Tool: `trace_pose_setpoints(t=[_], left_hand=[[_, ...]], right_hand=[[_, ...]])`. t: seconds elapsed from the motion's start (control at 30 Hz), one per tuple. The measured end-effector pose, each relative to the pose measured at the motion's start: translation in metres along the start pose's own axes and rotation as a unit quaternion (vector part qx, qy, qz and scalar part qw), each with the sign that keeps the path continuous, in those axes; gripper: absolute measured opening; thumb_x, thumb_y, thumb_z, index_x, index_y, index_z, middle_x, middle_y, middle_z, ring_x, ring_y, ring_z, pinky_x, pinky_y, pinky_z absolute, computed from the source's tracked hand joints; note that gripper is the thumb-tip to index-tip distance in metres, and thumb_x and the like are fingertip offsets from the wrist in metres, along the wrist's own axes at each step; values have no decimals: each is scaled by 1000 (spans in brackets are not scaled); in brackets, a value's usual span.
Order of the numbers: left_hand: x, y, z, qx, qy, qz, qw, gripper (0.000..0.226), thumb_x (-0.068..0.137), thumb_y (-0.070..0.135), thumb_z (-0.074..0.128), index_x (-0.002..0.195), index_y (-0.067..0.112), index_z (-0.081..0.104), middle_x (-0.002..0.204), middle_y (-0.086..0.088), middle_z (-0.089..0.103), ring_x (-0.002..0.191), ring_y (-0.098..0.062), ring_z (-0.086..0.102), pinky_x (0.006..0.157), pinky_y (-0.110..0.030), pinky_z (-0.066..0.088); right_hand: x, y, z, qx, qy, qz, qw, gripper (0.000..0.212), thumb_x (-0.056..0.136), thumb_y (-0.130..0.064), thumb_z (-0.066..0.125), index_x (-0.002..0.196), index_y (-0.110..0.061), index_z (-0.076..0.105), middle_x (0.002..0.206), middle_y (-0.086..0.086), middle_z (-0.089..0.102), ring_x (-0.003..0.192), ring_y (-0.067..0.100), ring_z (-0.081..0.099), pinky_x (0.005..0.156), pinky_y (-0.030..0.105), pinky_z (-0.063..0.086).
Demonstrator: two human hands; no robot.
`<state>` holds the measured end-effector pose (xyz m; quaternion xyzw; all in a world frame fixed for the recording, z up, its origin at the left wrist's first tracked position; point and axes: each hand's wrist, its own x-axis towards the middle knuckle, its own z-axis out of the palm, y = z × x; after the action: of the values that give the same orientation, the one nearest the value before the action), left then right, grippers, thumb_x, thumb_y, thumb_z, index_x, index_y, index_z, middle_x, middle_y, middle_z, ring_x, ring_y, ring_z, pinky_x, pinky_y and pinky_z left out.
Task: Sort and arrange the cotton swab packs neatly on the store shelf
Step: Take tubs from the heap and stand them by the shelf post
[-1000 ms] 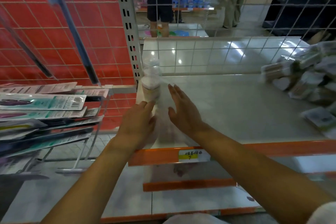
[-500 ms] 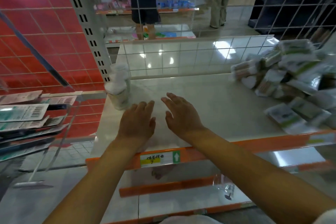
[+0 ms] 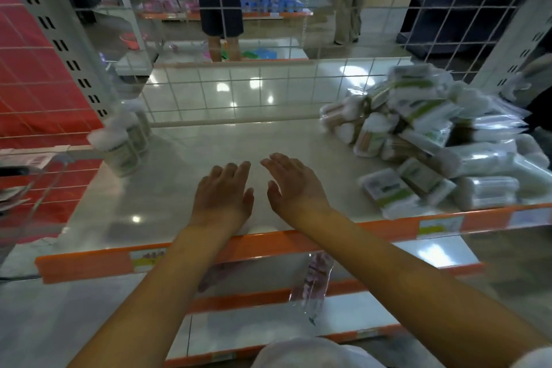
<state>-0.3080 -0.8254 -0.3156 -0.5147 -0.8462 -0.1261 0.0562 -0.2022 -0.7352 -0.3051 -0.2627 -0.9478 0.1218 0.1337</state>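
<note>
Since before, our view shifted right; our left hand (image 3: 222, 193) and right hand (image 3: 294, 187) stay flat, empty, over the shelf (image 3: 185, 188), the cotton swab packs (image 3: 424, 140) heaped right.

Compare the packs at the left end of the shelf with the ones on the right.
The left packs are few and stand upright in a short row by the post; the right pile is many packs, lying tumbled over each other. The left packs sit toward the back, the pile reaches the front edge. Neither hand touches either.
</note>
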Motion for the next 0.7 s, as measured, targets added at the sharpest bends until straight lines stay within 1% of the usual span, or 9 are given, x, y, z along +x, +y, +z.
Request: trace_pose_setpoints(t=[0.13, 0.17, 0.23, 0.27, 0.3, 0.4, 0.5, 0.6, 0.7], left_hand=[[4, 36, 9, -5, -15, -3, 1000, 52, 95, 33, 41, 143, 20, 27, 139, -1, 42, 123, -21, 39, 97, -31, 34], [6, 45, 12, -8, -18, -3, 1000, 52, 95, 34, 41, 143, 20, 27, 139, 0, 42, 123, -21, 39, 97, -31, 34], [10, 64, 19, -17, -21, -5, 1000, 52, 95, 34, 41, 143, 21, 26, 139, 0, 42, 123, -20, 38, 98, -31, 33], [12, 74, 22, -21, -23, -5, 1000, 52, 95, 34, 41, 143, 21, 26, 139, 1, 42, 124, -20, 38, 98, -31, 33], [15, 83, 24, -22, -24, -3, 999, 52, 95, 34, 40, 143, 21, 26, 139, 1, 42, 124, -20, 37, 98, -31, 32], [24, 110, 29, -9, -19, 20, 1000, 51, 95, 34, 40, 143, 21, 28, 136, 0, 44, 122, -21, 39, 97, -32, 33], [37, 134, 30, -9, -8, 37, 999, 49, 95, 33, 41, 141, 19, 32, 134, -1, 46, 120, -22, 41, 94, -33, 34], [54, 155, 27, -14, 16, 59, 998, 45, 93, 29, 45, 135, 17, 38, 128, -4, 50, 116, -25, 43, 90, -35, 37], [73, 173, 22, -14, 42, 88, 995, 42, 90, 24, 49, 131, 14, 43, 127, -7, 51, 113, -27, 45, 87, -36, 38]], right_hand=[[-17, 36, -11, 10, 33, 12, 999, 44, 93, -13, 46, 137, -12, 43, 144, 8, 39, 127, 26, 40, 100, 36, 34], [-21, 44, -15, 7, 49, 4, 999, 41, 90, -9, 50, 131, -9, 49, 137, 12, 47, 120, 30, 48, 95, 40, 40], [-27, 62, -20, 4, 86, -2, 996, 37, 74, -6, 57, 110, -3, 63, 113, 17, 63, 93, 35, 63, 72, 44, 53], [-30, 73, -22, 7, 91, 0, 996, 36, 67, -7, 58, 103, -3, 66, 104, 17, 66, 82, 35, 66, 62, 44, 55], [-32, 84, -24, 6, 85, 2, 996, 36, 66, -7, 59, 101, -3, 66, 102, 18, 66, 81, 35, 66, 61, 45, 55], [-39, 108, -37, -9, 86, -2, 996, 38, 74, -4, 57, 112, -2, 61, 115, 19, 61, 98, 38, 61, 75, 49, 51], [-41, 131, -51, -33, 85, 26, 996, 41, 87, -7, 48, 127, -7, 52, 133, 12, 50, 119, 31, 48, 93, 41, 42], [-40, 148, -59, -11, 120, 60, 991, 44, 84, -14, 36, 122, -4, 57, 127, 16, 55, 116, 34, 51, 95, 45, 43], [-38, 163, -65, -20, 115, 79, 990, 40, 83, -4, 43, 120, -3, 57, 123, 16, 58, 115, 33, 52, 93, 39, 41]])
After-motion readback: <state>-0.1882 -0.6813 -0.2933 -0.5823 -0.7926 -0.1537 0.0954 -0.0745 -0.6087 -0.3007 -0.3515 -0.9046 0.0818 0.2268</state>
